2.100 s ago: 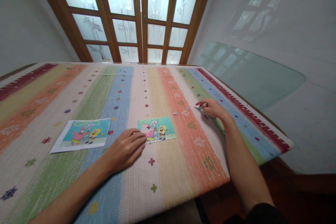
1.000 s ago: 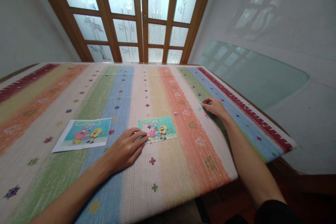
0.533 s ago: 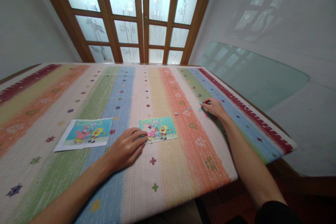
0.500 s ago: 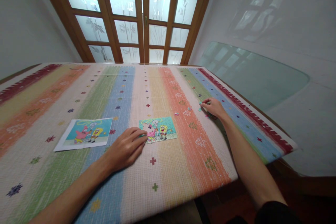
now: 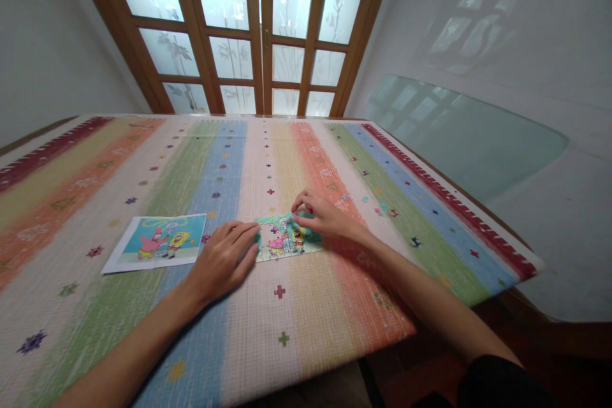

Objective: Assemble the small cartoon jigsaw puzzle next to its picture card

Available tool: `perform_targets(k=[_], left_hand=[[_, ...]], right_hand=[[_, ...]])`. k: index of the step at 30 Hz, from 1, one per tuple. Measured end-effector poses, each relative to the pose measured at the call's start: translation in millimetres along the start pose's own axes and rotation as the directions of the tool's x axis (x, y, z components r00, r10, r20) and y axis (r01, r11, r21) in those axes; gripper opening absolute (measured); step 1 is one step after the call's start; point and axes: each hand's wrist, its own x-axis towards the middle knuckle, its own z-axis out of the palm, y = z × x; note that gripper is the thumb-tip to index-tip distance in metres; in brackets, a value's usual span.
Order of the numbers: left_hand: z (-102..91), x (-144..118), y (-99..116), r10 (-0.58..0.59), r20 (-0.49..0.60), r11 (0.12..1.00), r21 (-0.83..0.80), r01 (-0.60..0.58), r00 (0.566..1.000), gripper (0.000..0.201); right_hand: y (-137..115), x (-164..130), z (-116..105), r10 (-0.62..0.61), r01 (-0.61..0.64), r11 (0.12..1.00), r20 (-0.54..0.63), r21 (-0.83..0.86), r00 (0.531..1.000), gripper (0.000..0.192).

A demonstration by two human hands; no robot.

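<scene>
A partly assembled cartoon jigsaw puzzle [image 5: 278, 245] lies on the striped cloth, with a gap on its left side where the cloth shows through. My left hand [image 5: 228, 258] rests flat beside it, fingertips at its left edge. Over the puzzle's upper right, my right hand [image 5: 313, 213] pinches a small puzzle piece [image 5: 293, 217] between thumb and forefinger. A paper sheet [image 5: 157, 242] printed with the same cartoon picture lies left of my left hand. Several loose puzzle pieces [image 5: 380, 211] are scattered to the right.
The striped tablecloth [image 5: 306, 331] covers the whole table, with its front edge close to me. A glass-paned wooden door [image 5: 261, 38] stands beyond the far edge. A white wall [image 5: 497, 32] with a pale green panel [image 5: 459, 134] runs along the right.
My right hand has moved left from the loose pieces to above the puzzle, carrying a puzzle piece. My left hand has shifted slightly left, uncovering more of the puzzle's left edge.
</scene>
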Motion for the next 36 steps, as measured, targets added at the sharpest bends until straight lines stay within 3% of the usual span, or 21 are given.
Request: perform_targets(k=[6, 15, 28, 36], left_hand=[[3.0, 0, -4, 0.011, 0.045, 0.999, -0.035, -0.009, 0.999, 0.033], [7.0, 3, -6, -0.011, 0.086, 0.998, -0.068, 0.017, 0.996, 0.036], [11.8, 3, -13, 0.047, 0.181, 0.996, -0.088, -0.031, 0.982, 0.035], [11.8, 3, -15, 0.032, 0.219, 0.996, -0.088, -0.013, 0.975, 0.036]], right_hand=[[-27, 15, 23, -0.035, 0.039, 0.998, 0.1, -0.039, 0.994, 0.01], [-24, 21, 35, -0.038, 0.048, 0.995, 0.113, -0.088, 0.993, 0.008], [-19, 1, 26, -0.055, 0.074, 0.978, 0.102, -0.197, 0.993, 0.02], [-18, -8, 32, -0.106, 0.13, 0.964, 0.113, -0.231, 0.988, 0.026]])
